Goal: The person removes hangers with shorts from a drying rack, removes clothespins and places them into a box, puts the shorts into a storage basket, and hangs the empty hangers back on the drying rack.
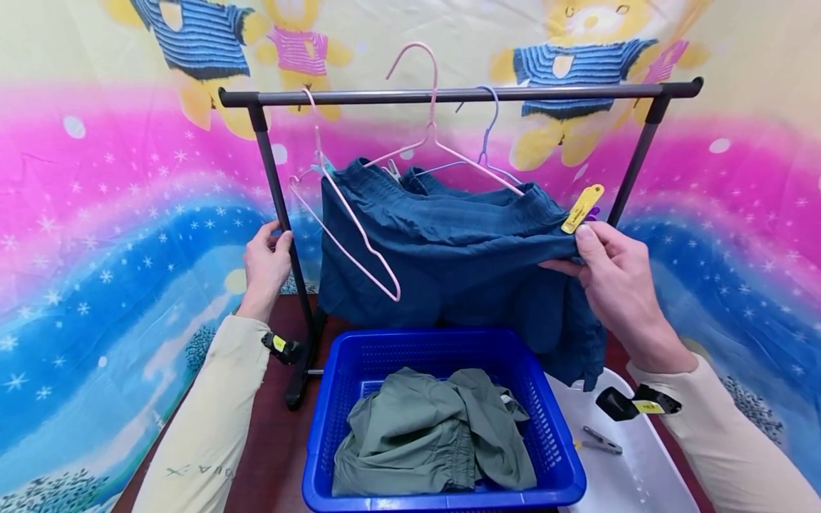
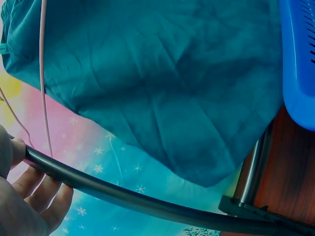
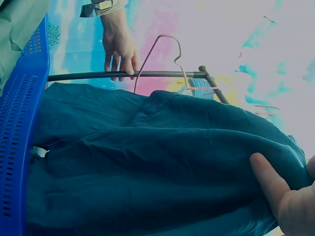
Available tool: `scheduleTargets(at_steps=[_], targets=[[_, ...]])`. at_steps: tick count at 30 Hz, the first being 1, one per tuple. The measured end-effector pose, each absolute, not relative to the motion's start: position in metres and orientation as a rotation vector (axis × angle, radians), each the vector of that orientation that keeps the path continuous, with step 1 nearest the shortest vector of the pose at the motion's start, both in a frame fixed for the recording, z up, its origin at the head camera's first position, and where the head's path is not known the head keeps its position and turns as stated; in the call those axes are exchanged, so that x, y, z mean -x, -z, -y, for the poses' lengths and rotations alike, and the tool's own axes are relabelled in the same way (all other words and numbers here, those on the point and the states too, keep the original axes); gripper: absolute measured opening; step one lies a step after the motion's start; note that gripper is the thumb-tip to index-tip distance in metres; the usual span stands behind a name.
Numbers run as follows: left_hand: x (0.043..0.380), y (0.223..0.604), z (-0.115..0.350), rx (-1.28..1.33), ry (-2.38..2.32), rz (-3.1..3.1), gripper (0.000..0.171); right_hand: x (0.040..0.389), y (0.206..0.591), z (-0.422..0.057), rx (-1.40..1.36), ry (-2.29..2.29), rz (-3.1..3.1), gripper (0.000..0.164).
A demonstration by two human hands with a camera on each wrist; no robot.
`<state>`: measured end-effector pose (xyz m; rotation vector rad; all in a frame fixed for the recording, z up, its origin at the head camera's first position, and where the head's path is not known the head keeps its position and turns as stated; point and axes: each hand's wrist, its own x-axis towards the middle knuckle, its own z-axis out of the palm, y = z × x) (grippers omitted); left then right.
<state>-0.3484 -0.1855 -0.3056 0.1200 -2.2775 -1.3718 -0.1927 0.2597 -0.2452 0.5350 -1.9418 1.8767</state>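
Dark blue shorts (image 1: pixel 449 249) hang from a clothes rack on hangers, waistband up. My right hand (image 1: pixel 618 285) pinches their right side just below a yellow clothespin (image 1: pixel 582 209), pulling the cloth outward. In the right wrist view one finger (image 3: pixel 269 179) lies along the fabric. A pink hanger (image 1: pixel 431 132) stands in front of the waistband, its hook over the rail. At the left, my left hand (image 1: pixel 264 267) holds the rack's dark post (image 1: pixel 272 171), thumb on one side and fingers on the other. The left wrist view shows the same grip on the post (image 2: pixel 123 194).
A blue basket (image 1: pixel 317 427) with a grey-green garment (image 1: pixel 430 434) stands below the shorts. Beside it, a white tub (image 1: pixel 631 456) holds a clothespin (image 1: pixel 601 442). Another pink hanger (image 1: pixel 362 228) dangles at left; a blue-violet one (image 1: pixel 490 125) hangs at right on the rail (image 1: pixel 365 97).
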Motion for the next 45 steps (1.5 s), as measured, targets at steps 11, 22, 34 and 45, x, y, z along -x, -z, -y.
scheduleTargets(at_steps=[11, 22, 34, 45], targets=[[0.348, 0.306, 0.186, -0.116, 1.384, 2.282, 0.046, 0.174, 0.254, -0.276, -0.472, -1.854, 1.962, 0.043], [0.350, 0.307, 0.186, -0.122, 1.390, 2.283, 0.045, 0.157, 0.267, -0.302, -0.380, -1.916, 1.894, 0.049], [0.346, 0.305, 0.188, -0.121, 1.437, 2.261, 0.046, 0.156, 0.289, -0.325, -0.755, -2.245, 1.454, 0.049], [0.336, 0.314, 0.189, -0.092, 1.556, 2.163, 0.040, 0.169, 0.301, -0.333, -0.835, -2.292, 1.439, 0.048]])
